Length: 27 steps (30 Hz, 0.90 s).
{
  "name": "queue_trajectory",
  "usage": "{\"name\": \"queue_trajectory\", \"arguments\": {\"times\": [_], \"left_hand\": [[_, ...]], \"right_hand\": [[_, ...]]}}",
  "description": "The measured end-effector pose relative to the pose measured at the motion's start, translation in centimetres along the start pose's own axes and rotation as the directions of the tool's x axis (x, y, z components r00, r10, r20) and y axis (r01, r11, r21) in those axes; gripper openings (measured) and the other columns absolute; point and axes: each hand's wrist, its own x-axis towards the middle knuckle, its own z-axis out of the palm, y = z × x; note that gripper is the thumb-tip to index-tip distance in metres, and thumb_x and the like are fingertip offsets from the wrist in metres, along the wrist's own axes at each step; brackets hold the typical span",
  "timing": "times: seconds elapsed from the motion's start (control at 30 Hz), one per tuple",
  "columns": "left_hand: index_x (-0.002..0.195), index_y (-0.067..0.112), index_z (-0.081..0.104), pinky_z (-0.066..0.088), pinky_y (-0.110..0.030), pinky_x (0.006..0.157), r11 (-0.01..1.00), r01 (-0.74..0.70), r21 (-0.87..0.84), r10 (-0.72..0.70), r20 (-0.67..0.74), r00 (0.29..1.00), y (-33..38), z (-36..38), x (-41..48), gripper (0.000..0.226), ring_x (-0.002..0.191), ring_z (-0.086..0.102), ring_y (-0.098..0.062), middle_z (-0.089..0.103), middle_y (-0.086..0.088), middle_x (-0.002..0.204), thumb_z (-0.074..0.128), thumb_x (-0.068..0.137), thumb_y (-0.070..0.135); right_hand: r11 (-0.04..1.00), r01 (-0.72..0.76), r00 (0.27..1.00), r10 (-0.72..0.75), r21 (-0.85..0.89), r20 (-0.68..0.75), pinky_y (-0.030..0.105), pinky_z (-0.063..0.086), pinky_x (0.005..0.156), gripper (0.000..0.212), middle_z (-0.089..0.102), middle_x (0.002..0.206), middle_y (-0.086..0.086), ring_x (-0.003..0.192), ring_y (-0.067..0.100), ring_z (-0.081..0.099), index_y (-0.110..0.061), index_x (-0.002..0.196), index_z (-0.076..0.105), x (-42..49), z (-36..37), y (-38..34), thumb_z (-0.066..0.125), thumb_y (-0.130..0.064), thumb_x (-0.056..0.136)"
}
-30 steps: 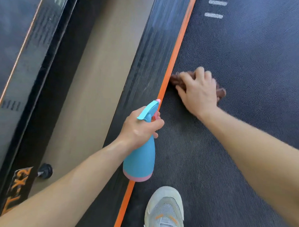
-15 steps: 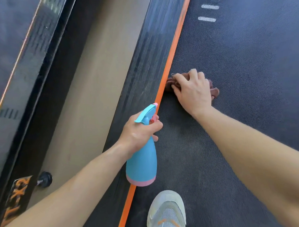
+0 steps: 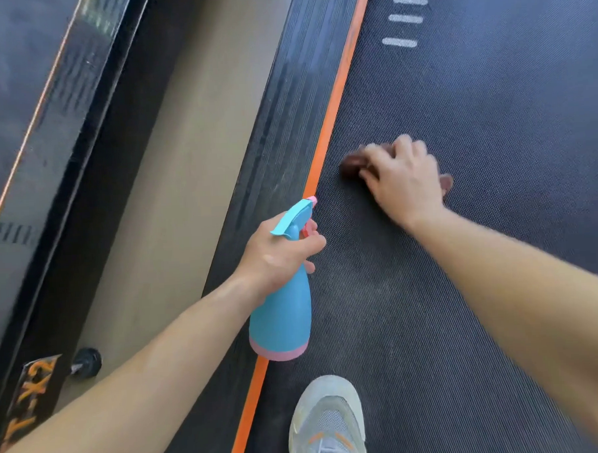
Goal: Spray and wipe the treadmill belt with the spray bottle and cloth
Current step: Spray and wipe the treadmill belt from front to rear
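Note:
My left hand grips the neck of a blue spray bottle with a pink base, held upright over the orange stripe at the belt's left edge. My right hand presses a reddish-brown cloth flat on the dark textured treadmill belt. The cloth is mostly hidden under my palm; its ends show at the fingertips and by the wrist. It lies a short way right of the orange stripe.
A black ribbed side rail runs left of the stripe. Beyond it is a tan floor strip and a second treadmill with a small black foot. My grey shoe stands on the belt. White dashes mark the belt's far end.
My right hand has slid the cloth to the right, away from the orange stripe it was touching. The left hand with the bottle has stayed about where it was.

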Motion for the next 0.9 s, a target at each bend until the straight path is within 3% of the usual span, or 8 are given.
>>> {"name": "queue_trajectory", "arguments": {"times": [0.1, 0.17, 0.27, 0.37, 0.53, 0.67, 0.73, 0.9], "left_hand": [[0.105, 0.026, 0.072, 0.054, -0.022, 0.068, 1.0, -0.003, 0.026, 0.002, 0.02, 1.0, -0.1, 0.3, -0.3, 0.014, 0.065, 0.076, -0.014, 0.074, -0.004, 0.104, 0.075, 0.093, 0.029], [0.111, 0.026, 0.073, 0.054, -0.029, 0.074, 0.999, 0.007, 0.047, -0.007, 0.017, 1.0, 0.2, 0.6, -0.3, 0.019, 0.069, 0.078, -0.018, 0.074, -0.004, 0.102, 0.075, 0.092, 0.029], [0.116, 0.035, 0.073, 0.054, -0.022, 0.07, 0.999, -0.003, 0.032, 0.001, 0.043, 0.999, 0.5, 1.4, -0.4, 0.025, 0.068, 0.078, -0.016, 0.074, -0.004, 0.108, 0.074, 0.093, 0.027], [0.108, 0.026, 0.074, 0.056, -0.026, 0.072, 0.996, 0.013, 0.092, -0.021, 0.094, 0.995, 0.2, 2.8, -0.9, 0.019, 0.068, 0.078, -0.015, 0.074, -0.002, 0.103, 0.077, 0.09, 0.029], [0.1, 0.023, 0.074, 0.058, -0.022, 0.062, 0.996, 0.01, 0.094, -0.026, 0.166, 0.986, 0.0, 5.7, -1.3, 0.013, 0.066, 0.074, -0.016, 0.071, 0.004, 0.096, 0.08, 0.089, 0.024], [0.101, 0.023, 0.073, 0.064, -0.033, 0.077, 0.97, -0.076, 0.231, 0.013, 0.261, 0.965, 0.4, 8.1, -1.9, 0.023, 0.065, 0.076, -0.016, 0.071, 0.008, 0.088, 0.081, 0.081, 0.032], [0.099, 0.021, 0.071, 0.063, -0.034, 0.08, 0.954, -0.108, 0.279, 0.029, 0.275, 0.961, 0.7, 9.0, -2.1, 0.025, 0.066, 0.077, -0.017, 0.072, 0.005, 0.087, 0.08, 0.08, 0.034], [0.078, 0.021, 0.059, 0.054, -0.028, 0.072, 0.891, -0.135, 0.433, 0.035, 0.232, 0.972, 1.0, 10.3, -2.2, 0.023, 0.061, 0.076, -0.013, 0.066, 0.005, 0.065, 0.078, 0.082, 0.034]], "right_hand": [[0.998, -0.067, 0.998, 0.067, 0.009, -0.015, 0.05, 0.049, 0.072, 0.037, 0.053, 0.109, 0.02, 0.094, 0.041, 0.053, -0.023, 0.121, 0.062, -1.0, -0.2, 0.3, 0.059, -0.047, 0.093], [1.0, 0.006, 1.0, -0.005, 0.027, -0.03, 0.048, 0.048, 0.07, 0.034, 0.053, 0.103, 0.017, 0.089, 0.037, 0.051, -0.022, 0.118, 0.063, -5.9, -0.7, -1.0, 0.061, -0.045, 0.093], [0.985, 0.139, 0.987, -0.147, 0.104, 0.071, 0.048, 0.046, 0.069, 0.034, 0.052, 0.099, 0.014, 0.085, 0.035, 0.05, -0.022, 0.121, 0.064, -14.9, -1.9, -2.1, 0.06, -0.042, 0.093], [0.975, 0.194, 0.967, -0.209, 0.11, 0.143, 0.047, 0.045, 0.069, 0.037, 0.052, 0.099, 0.011, 0.084, 0.034, 0.052, -0.023, 0.125, 0.062, -21.0, -3.4, -1.5, 0.057, -0.043, 0.094], [0.99, -0.102, 0.989, 0.09, 0.099, 0.115, 0.048, 0.047, 0.075, 0.04, 0.053, 0.104, 0.011, 0.087, 0.034, 0.051, -0.026, 0.129, 0.064, -23.3, -5.5, 2.0, 0.067, -0.042, 0.092], [0.938, -0.335, 0.94, 0.327, 0.086, 0.092, 0.05, 0.048, 0.079, 0.047, 0.052, 0.106, 0.013, 0.089, 0.035, 0.051, -0.021, 0.132, 0.063, -23.5, -6.2, 4.8, 0.071, -0.039, 0.089], [0.918, -0.389, 0.921, 0.383, 0.08, 0.075, 0.049, 0.048, 0.081, 0.047, 0.052, 0.107, 0.015, 0.091, 0.036, 0.051, -0.02, 0.132, 0.063, -24.0, -6.2, 5.2, 0.072, -0.038, 0.089], [0.894, -0.435, 0.9, 0.43, 0.104, 0.071, 0.049, 0.047, 0.083, 0.05, 0.051, 0.11, 0.014, 0.094, 0.036, 0.05, -0.022, 0.133, 0.061, -25.9, -6.5, 4.4, 0.074, -0.036, 0.088]]}}
